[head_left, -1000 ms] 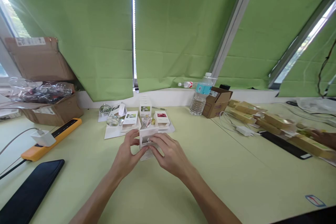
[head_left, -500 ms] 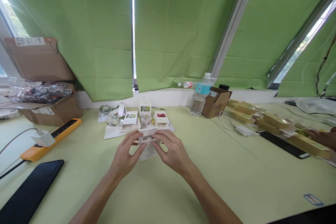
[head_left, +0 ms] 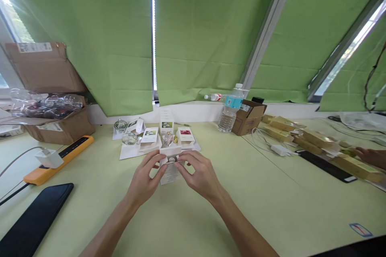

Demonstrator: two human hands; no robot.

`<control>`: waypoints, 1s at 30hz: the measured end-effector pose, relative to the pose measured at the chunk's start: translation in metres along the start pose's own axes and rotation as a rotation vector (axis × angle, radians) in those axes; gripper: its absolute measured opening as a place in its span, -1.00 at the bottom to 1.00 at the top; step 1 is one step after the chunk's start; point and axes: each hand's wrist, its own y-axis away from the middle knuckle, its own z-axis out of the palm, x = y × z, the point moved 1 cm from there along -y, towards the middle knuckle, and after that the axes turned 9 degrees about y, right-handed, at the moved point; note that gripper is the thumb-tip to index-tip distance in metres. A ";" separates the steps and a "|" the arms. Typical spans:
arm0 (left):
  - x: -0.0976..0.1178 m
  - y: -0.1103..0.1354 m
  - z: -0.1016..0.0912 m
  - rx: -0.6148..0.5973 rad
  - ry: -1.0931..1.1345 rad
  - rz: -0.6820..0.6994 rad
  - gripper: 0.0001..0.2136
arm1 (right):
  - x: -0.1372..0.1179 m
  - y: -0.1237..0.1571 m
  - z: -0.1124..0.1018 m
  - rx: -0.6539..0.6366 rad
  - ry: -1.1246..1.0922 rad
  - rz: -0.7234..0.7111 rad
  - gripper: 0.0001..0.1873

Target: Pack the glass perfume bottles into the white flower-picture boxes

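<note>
Looks like some office or workroom tbh: long pale tabletop [head_left: 271,196] below green window blinds [head_left: 211,28], orange power strip [head_left: 74,150], white chargers [head_left: 280,149], cardboard boxes [head_left: 70,126], plus someone else's hand [head_left: 372,156] over on the right.

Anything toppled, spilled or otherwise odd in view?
One thing: the small clear plastic bottle with a red label lies on its side on the white window ledge, while the large blue-labelled clear bottle stands. No spill shows. The held white cardboard carton is too hidden to judge.

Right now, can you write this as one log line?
left hand: grip on white box | right hand: grip on same box | beyond: printed boxes | upright: water bottle
</note>
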 end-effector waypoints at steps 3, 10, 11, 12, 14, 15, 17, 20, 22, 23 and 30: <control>-0.002 0.000 -0.001 -0.023 -0.001 -0.015 -0.77 | 0.000 0.001 0.000 0.015 -0.002 -0.003 -0.87; -0.002 -0.002 -0.002 -0.001 0.030 -0.034 -0.78 | 0.003 0.002 0.002 -0.015 -0.020 0.037 -0.85; -0.001 -0.002 -0.002 0.001 0.037 -0.050 -0.78 | 0.003 0.002 0.003 -0.023 -0.026 0.045 -0.83; 0.000 -0.003 -0.002 0.002 0.045 -0.067 -0.77 | 0.004 0.002 0.003 -0.033 -0.033 0.055 -0.82; 0.003 -0.004 -0.002 0.002 0.062 -0.084 -0.76 | 0.005 0.002 0.005 -0.055 -0.041 0.080 -0.79; 0.005 -0.004 -0.002 0.002 0.071 -0.084 -0.75 | 0.006 0.003 0.005 -0.063 -0.043 0.094 -0.77; 0.007 -0.005 -0.002 0.006 0.084 -0.087 -0.75 | 0.007 0.004 0.007 -0.068 -0.044 0.123 -0.75; 0.009 -0.007 -0.003 0.023 0.096 -0.121 -0.74 | 0.010 0.005 0.009 -0.059 -0.051 0.166 -0.73; 0.008 -0.007 -0.003 0.031 0.106 -0.142 -0.74 | 0.010 0.005 0.010 -0.059 -0.064 0.191 -0.73; 0.008 -0.007 -0.003 0.033 0.112 -0.149 -0.74 | 0.010 0.005 0.010 -0.058 -0.070 0.204 -0.73; 0.003 -0.007 -0.004 0.057 0.175 -0.220 -0.75 | 0.011 0.004 0.011 -0.077 -0.094 0.255 -0.73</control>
